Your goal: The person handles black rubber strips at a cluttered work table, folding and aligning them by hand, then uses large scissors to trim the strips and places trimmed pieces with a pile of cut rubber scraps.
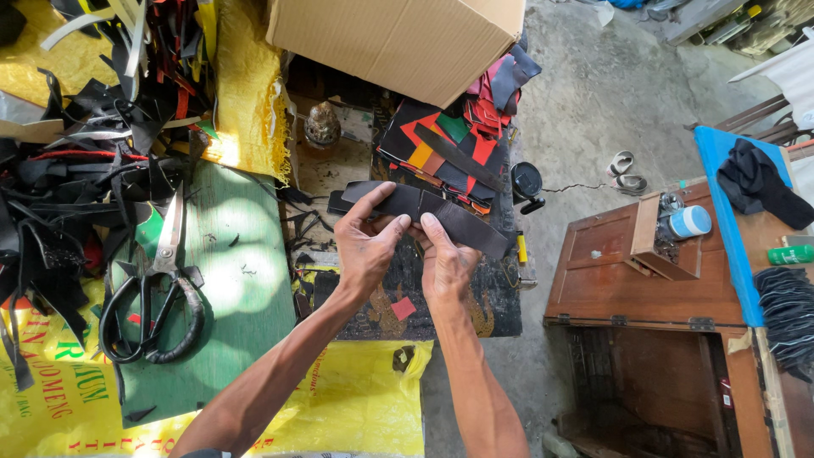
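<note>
Both hands, left hand (366,246) and right hand (445,259), pinched shut on a dark leather strip (420,208) held just above them over the table (246,280); likely light, limp, best gripped mid-length; scissors (157,288) well left of the grip.

Your left hand (366,248) and right hand (444,265) are bare, without gloves or rings. Both forearms are uncovered. No sleeve is visible.
</note>
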Demonstrator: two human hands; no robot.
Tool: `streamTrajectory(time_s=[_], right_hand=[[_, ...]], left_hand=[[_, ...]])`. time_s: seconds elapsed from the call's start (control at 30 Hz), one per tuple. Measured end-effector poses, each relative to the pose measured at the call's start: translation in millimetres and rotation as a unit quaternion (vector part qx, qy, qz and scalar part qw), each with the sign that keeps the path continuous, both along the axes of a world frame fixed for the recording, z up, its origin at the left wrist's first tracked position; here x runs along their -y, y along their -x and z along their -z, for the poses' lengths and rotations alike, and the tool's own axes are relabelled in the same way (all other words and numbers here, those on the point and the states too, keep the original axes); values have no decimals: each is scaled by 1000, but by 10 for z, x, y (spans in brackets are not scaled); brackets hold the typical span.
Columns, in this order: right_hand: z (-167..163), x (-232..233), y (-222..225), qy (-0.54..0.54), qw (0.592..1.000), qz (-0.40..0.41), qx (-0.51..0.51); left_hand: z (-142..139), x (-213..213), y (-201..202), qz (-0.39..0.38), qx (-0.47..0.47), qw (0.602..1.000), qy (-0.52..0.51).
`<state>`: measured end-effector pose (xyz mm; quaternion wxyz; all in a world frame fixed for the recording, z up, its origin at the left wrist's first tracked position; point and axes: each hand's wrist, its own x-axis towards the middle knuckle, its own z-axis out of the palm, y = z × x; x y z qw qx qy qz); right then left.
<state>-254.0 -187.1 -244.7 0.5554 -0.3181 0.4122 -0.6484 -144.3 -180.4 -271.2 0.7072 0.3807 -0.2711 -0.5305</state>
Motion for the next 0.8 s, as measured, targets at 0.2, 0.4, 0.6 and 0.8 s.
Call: streamTrajectory(time_s=[0.2,0.4,0.6,0.8], right_hand=[[13,12,34,-15,1000,-9,12],[222,59,103,-20,1000,-7,16],[404,180,134,-21,1000,-13,18],[411,144,37,13,1000,6,-10]], left_hand=[[-22,-15,-2,2,6,1000,1],[117,19,24,5,-4,1000,5],[285,121,64,-2,13,1000,-2],[287,69,129,-59,87,994,11]])
